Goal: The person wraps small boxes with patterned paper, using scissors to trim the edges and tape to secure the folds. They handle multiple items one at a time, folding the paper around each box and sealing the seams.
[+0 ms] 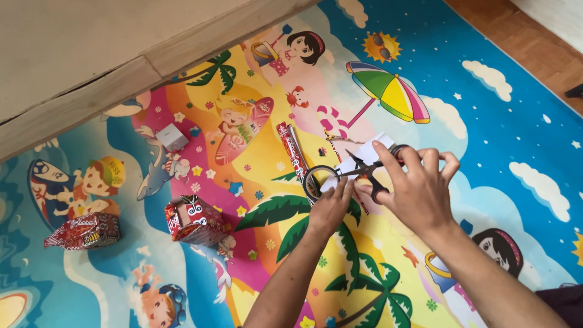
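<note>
Our right hand (419, 188) works a pair of scissors (370, 170), fingers closed through the handle loops; the blades stand open and point left over a white paper (367, 152) lying on the play mat (516, 121). Our left hand (331, 206) presses its fingertips down at the paper's near edge, beside a roll of clear tape (316, 179); its fingers lie flat and curl round nothing.

We judge the paper light and limp, apt to slide or buckle on the smooth mat, so it is best pinned flat close to the cut or pinched at an edge. The scissors are stiff metal with sharp tips, best taken only by the loops. The tape roll looks light and rigid, easiest taken by its rim.

Just left of the tape lies a narrow strip (293, 149) of red patterned wrap. Well apart to the left sits a box (194, 220) half covered in the same red, white and black wrap, with bare cardboard showing on top. Further left lies a flat wrapped parcel (85, 231), red with a yellow patch. Above them, near the wooden ledge (79, 103), stands a small grey-white cube (172, 137). The mat carries bright beach cartoons with palms, a parasol and clouds.
</note>
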